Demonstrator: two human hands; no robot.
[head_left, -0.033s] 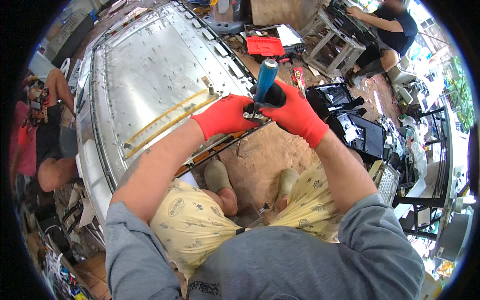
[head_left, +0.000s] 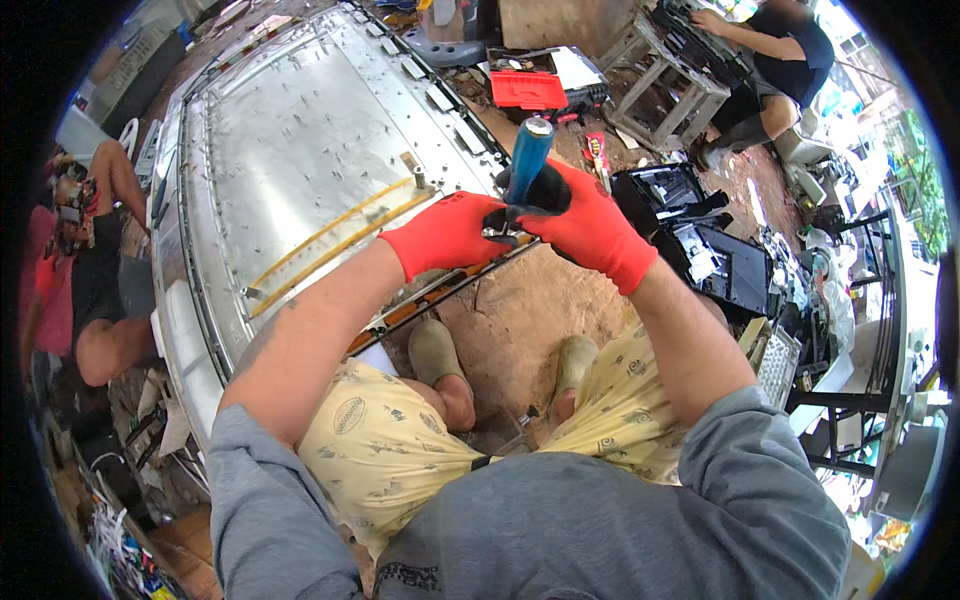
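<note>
Both my hands wear red gloves with dark palms and meet just over the near right corner of a large silver metal panel (head_left: pixel 300 130). My right hand (head_left: pixel 590 225) is wrapped round the blue handle of a screwdriver (head_left: pixel 530 160), which stands nearly upright with its butt end up. Close beside it, my left hand (head_left: pixel 450 232) has its fingers curled in near the tool's lower end. What those fingers pinch, and the screwdriver's tip, are hidden by the gloves. Two yellow strips (head_left: pixel 340 240) lie on the panel left of my left hand.
A red and black toolbox (head_left: pixel 530 90) lies beyond the panel. Black plastic casings (head_left: pixel 720 265) sit to my right. At upper right a co-worker bends over a dark part on a wooden stool (head_left: pixel 665 85). Another person at far left holds a circuit board (head_left: pixel 75 195).
</note>
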